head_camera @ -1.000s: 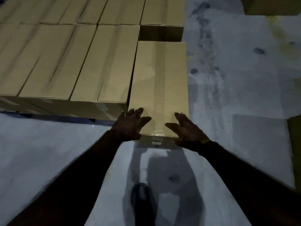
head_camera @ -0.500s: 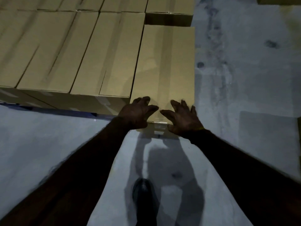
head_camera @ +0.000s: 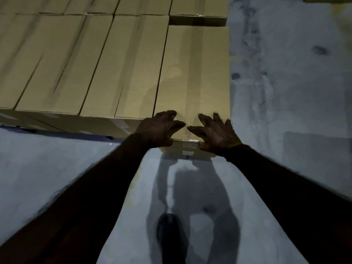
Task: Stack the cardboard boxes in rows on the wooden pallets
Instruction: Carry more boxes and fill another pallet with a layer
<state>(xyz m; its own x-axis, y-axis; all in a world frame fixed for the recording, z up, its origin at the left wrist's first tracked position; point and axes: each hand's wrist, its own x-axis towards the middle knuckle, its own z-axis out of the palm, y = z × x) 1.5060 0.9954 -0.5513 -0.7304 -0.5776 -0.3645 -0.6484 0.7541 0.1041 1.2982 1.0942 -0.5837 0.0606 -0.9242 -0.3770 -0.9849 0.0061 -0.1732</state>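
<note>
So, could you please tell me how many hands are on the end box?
2: the left hand and the right hand both rest on the near edge of the end box.

Both hands on near end of the end box (head_camera: 192, 77), rightmost in the front row. Left hand (head_camera: 156, 130) and right hand (head_camera: 215, 134) lie w/ fingers spread over its near top edge. Row boxes (head_camera: 76, 63) sit flush to its left; another box (head_camera: 198, 15) behind it. Dark shoe (head_camera: 169, 233) on grey floor (head_camera: 285, 92) below it.

No legible text or labels.
</note>
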